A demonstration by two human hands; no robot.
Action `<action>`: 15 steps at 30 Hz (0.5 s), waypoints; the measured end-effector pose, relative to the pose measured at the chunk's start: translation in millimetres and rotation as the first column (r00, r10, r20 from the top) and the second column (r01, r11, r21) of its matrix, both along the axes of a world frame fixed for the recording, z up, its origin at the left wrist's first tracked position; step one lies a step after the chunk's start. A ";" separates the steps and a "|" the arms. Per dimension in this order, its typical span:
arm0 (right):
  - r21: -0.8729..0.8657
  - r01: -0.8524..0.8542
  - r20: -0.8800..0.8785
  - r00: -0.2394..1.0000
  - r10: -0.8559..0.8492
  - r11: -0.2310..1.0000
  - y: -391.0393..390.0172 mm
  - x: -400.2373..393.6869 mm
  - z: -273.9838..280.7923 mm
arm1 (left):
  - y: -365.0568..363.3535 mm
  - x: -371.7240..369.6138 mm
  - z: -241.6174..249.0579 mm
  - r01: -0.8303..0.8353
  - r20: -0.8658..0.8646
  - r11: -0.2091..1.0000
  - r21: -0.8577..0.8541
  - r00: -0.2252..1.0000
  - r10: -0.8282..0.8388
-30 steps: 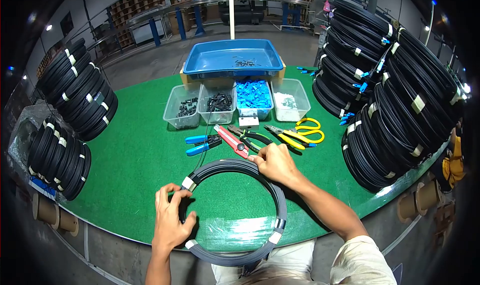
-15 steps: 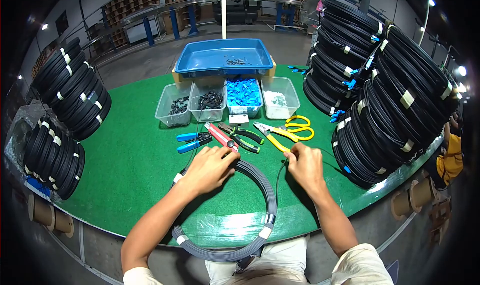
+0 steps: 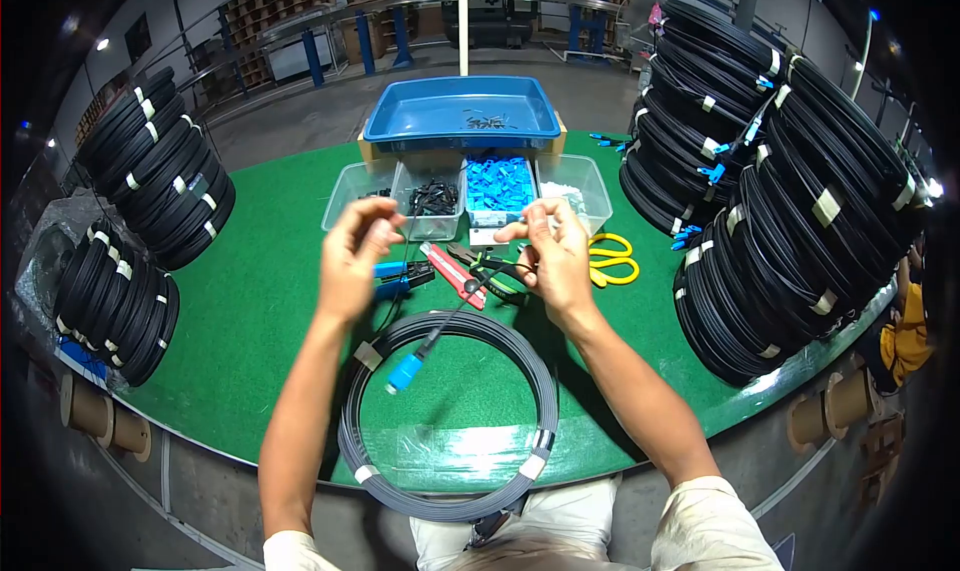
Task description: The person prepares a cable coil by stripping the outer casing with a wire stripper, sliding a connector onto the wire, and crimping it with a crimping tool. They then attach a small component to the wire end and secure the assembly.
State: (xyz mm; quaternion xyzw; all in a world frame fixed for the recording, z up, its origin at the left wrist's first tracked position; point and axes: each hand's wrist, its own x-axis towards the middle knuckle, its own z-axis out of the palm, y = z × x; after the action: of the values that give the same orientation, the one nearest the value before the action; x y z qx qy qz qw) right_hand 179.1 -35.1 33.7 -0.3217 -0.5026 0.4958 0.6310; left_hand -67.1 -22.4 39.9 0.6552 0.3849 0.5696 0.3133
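Observation:
A black cable coil (image 3: 547, 396) bound with white tape lies on the green mat (image 3: 255, 316) at the near edge. Both hands are raised above it. My left hand (image 3: 352, 259) pinches a thin black cable strand that runs down toward the coil. My right hand (image 3: 552, 256) grips the cable's free end. From that end a short length hangs down to the left, and a blue connector (image 3: 404, 373) dangles on it over the middle of the coil.
Behind the hands lie a red cutter (image 3: 447, 271), blue-handled pliers (image 3: 398, 279) and yellow scissors (image 3: 612, 261). Further back stand clear bins (image 3: 432, 199), one with blue parts (image 3: 497, 185), and a blue tray (image 3: 460, 113). Tall coil stacks stand right (image 3: 790, 191) and left (image 3: 150, 176).
Both hands have lifted off the coil and come up toward the bins. A free cable end with a blue connector now hangs between them.

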 end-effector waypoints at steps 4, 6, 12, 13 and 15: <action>0.376 0.095 0.277 0.938 -0.210 0.922 19.7 -36.8 -29.1 | 18.6 -59.8 14.5 0.486 0.400 0.847 -0.217 0.835 -0.377; 0.223 0.076 0.489 0.854 -0.179 0.972 12.3 -40.5 -29.7 | 20.8 -71.2 13.3 0.450 0.237 0.858 -0.247 0.887 -0.397; 0.082 -0.073 0.726 0.687 -0.010 0.994 13.5 -49.0 -32.0 | 25.4 -81.1 8.9 0.450 -0.128 0.831 -0.327 0.850 -0.510; 0.099 -0.149 0.761 0.649 0.021 0.984 15.5 -48.3 -34.6 | 26.2 -80.6 8.4 0.421 -0.193 0.829 -0.369 0.837 -0.511; 0.110 -0.239 0.804 0.592 0.055 0.965 17.7 -49.3 -36.2 | 14.7 -64.9 3.8 0.374 -0.371 0.866 -0.332 0.792 -0.485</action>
State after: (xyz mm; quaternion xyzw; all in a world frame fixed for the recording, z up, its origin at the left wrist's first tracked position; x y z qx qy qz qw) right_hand 129.8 -17.4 -2.5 -0.3980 -0.8034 0.2971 0.3283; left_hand -132.0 -7.7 43.7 0.7945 0.3518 0.2673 0.4165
